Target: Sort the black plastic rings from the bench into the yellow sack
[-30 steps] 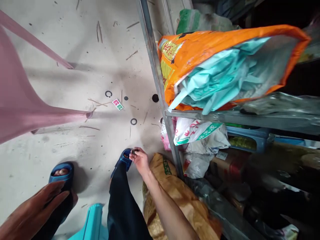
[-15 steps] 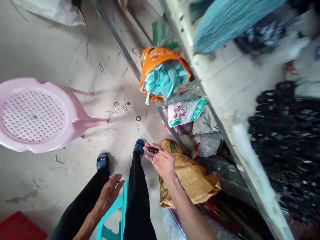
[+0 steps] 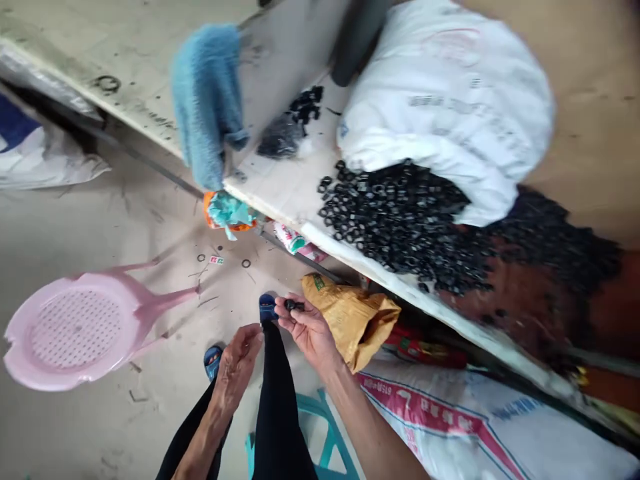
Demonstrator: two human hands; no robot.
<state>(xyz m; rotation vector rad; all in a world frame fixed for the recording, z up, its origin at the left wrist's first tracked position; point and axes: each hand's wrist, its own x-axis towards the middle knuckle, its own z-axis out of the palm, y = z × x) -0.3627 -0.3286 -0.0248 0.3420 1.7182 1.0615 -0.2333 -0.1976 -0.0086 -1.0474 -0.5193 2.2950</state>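
Note:
Palm up, my right hand (image 3: 309, 328) curls its fingers and thumb around a small black plastic part (image 3: 294, 305). Whether more than one piece lies there I cannot tell. My left hand (image 3: 239, 357) hovers beside it over my legs, its fingers loosely bent and nothing visible in them. On the worktop to the right spreads a heap of small black ring-like plastic parts (image 3: 400, 220), spilling from the mouth of a white sack (image 3: 450, 87).
A blue towel (image 3: 207, 100) hangs over the worktop edge (image 3: 350, 257). Below stand an orange bag (image 3: 209, 212), a tan sack (image 3: 345, 313) and a white printed sack (image 3: 440, 413). A pink stool (image 3: 75, 327) is at left, a teal stool (image 3: 327, 433) beneath me.
My view has swung right and up, bringing the worktop, its black heap and the white sack into sight. My left hand has moved nearer my right hand, which still holds the black part.

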